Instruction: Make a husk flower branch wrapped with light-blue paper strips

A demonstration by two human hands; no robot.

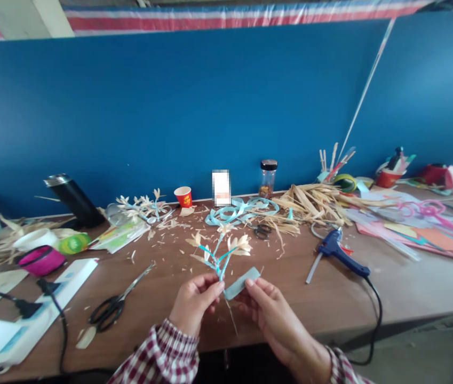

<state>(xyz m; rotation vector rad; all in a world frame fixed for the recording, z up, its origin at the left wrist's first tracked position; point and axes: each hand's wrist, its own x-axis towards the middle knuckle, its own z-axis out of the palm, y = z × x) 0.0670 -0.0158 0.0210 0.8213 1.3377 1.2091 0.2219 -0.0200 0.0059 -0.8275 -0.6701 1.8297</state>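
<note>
My left hand (199, 300) is closed, thumb and fingers pinching the stem of a handmade flower sprig (219, 258). The sprig has several cream, husk-like blossoms on branches wrapped in light blue, and a thin bare stem end hangs below my fingers. A short flat strip of pale blue tape (241, 284) slants up from the stem to the right. Its right part is pinched in my right hand (268, 309), between thumb and fingers. The strip's left end meets the stem beside my left thumb; whether it is stuck there I cannot tell.
Black-handled scissors (111, 311) lie left, near a white power strip (46, 314) with cords. A blue glue gun (340, 253) lies right, its cord over the edge. Behind are blue ribbon (230, 212), dried husks (310, 205), more flowers (142, 207), a paper cup (183, 197) and a jar (267, 178).
</note>
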